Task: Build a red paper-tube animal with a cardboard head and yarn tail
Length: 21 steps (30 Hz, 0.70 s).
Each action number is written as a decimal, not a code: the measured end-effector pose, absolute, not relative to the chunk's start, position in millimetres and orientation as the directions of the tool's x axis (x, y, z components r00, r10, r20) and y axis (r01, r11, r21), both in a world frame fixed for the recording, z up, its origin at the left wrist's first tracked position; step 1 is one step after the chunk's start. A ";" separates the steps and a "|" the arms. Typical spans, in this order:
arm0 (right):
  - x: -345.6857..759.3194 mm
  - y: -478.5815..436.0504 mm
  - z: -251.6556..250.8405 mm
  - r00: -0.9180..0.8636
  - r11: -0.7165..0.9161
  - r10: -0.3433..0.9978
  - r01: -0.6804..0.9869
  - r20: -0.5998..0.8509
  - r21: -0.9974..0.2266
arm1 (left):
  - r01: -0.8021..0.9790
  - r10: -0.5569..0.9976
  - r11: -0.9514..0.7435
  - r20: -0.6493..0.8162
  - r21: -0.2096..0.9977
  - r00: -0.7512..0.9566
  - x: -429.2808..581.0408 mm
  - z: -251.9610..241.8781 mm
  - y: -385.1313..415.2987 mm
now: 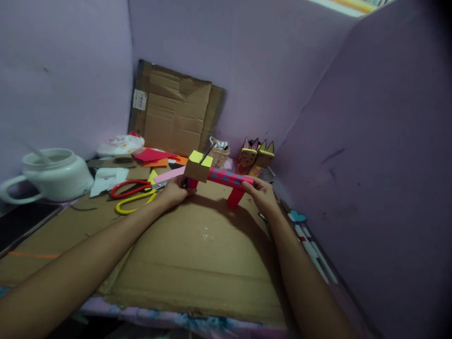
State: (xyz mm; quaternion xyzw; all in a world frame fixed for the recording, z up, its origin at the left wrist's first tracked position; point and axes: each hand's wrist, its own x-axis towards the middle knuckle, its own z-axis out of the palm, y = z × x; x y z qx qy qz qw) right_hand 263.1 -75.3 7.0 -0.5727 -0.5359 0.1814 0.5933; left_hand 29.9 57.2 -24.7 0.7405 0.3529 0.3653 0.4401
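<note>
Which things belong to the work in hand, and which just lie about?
Belonging:
Red, blue-spotted tubular model with yellow-topped cardboard box, held by left hand and right hand
Probably red-and-yellow-handled metal scissors

Apparently lying about:
White, rounded, handled pot
Propped brown cardboard

Matt, papery figure; creased cardboard mat; glossy, ceramic-looking mug; plastic-handled metal scissors
</note>
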 end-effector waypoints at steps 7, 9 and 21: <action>263.4 -75.2 6.6 0.367 0.274 0.824 0.409 0.432 -0.871 | 0.208 0.854 -0.359 0.230 0.910 0.466 30.1 -21.0 54.3; 264.0 -75.1 6.2 0.368 0.270 0.824 0.412 0.430 -0.870 | 0.209 0.854 -0.361 0.232 0.909 0.466 30.0 -21.1 54.2; 263.9 -75.7 6.4 0.365 0.278 0.825 0.403 0.432 -0.872 | 0.196 0.845 -0.367 0.237 0.910 0.479 30.1 -22.2 55.5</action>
